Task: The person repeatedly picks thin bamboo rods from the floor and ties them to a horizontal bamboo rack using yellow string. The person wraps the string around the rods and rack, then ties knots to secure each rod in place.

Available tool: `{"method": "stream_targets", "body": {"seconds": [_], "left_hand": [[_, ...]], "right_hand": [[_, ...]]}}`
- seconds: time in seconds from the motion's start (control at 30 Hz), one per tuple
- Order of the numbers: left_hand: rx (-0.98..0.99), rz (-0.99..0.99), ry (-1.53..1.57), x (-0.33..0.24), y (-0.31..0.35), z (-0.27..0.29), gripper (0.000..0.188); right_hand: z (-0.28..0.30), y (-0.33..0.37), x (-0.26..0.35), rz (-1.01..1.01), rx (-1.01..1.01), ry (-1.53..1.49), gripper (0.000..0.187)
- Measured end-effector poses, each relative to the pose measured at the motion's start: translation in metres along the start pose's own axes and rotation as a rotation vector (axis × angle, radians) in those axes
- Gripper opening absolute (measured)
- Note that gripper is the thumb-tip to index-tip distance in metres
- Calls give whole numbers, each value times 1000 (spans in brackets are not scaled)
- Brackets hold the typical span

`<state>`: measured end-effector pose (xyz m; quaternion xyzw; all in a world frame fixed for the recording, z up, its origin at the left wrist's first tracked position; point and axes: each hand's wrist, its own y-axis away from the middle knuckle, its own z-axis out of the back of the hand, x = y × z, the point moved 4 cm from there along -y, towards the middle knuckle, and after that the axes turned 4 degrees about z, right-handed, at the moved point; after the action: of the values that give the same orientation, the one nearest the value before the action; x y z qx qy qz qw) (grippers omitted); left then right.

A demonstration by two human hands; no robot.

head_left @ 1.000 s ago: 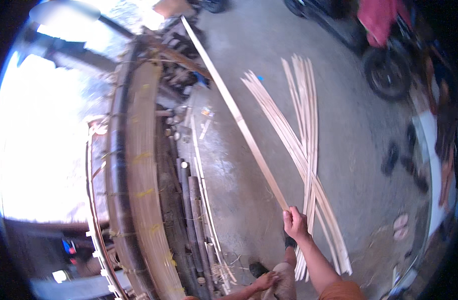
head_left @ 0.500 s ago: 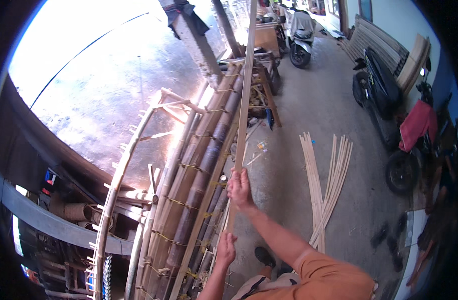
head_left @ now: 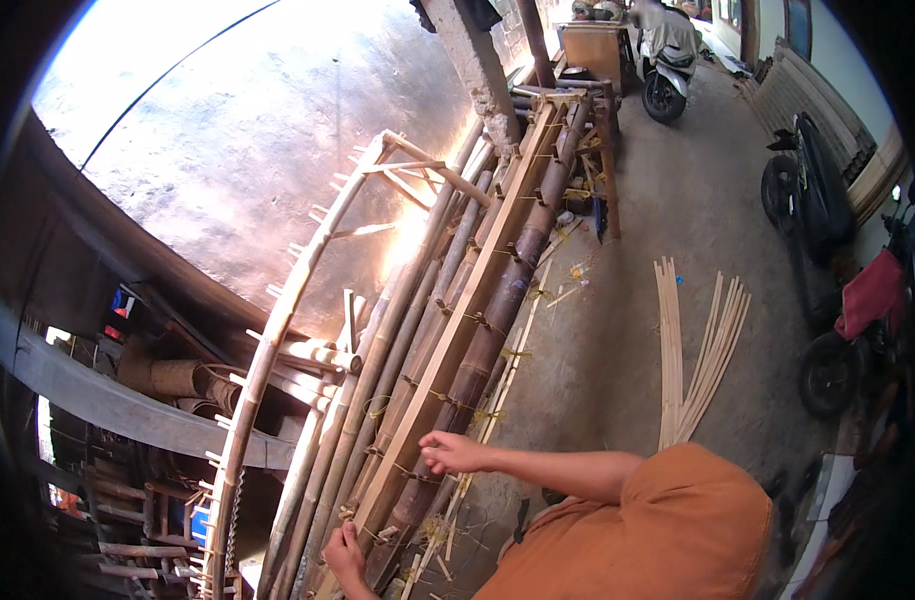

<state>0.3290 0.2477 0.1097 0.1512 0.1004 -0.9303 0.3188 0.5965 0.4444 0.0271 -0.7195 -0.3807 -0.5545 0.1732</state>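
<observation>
Bamboo strip [head_left: 447, 350] lies along the pole bench [head_left: 472, 375], seemingly laid already; loose strips [head_left: 669, 340] on the floor [head_left: 597, 350] seem left to do. Left hand [head_left: 345, 552] and right hand [head_left: 453, 453] have curled fingers beside it; whether they grip, I cannot tell.

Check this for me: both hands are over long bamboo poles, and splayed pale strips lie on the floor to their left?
No: the left hand and right hand are over long bamboo poles, but the head view shows the splayed pale strips on the floor to their right, not left.
</observation>
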Motion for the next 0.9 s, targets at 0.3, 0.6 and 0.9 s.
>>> {"method": "stream_targets", "body": {"seconds": [0.3, 0.6, 0.9], "left_hand": [[6, -11, 18, -126, -99, -75, 37], [286, -375, 397, -597, -183, -234, 51], [181, -692, 276, -911, -290, -396, 53]], "right_hand": [[269, 100, -38, -121, -443, -29, 33], [517, 184, 9, -98, -634, 75, 22], [729, 175, 159, 77, -734, 127, 21]]}}
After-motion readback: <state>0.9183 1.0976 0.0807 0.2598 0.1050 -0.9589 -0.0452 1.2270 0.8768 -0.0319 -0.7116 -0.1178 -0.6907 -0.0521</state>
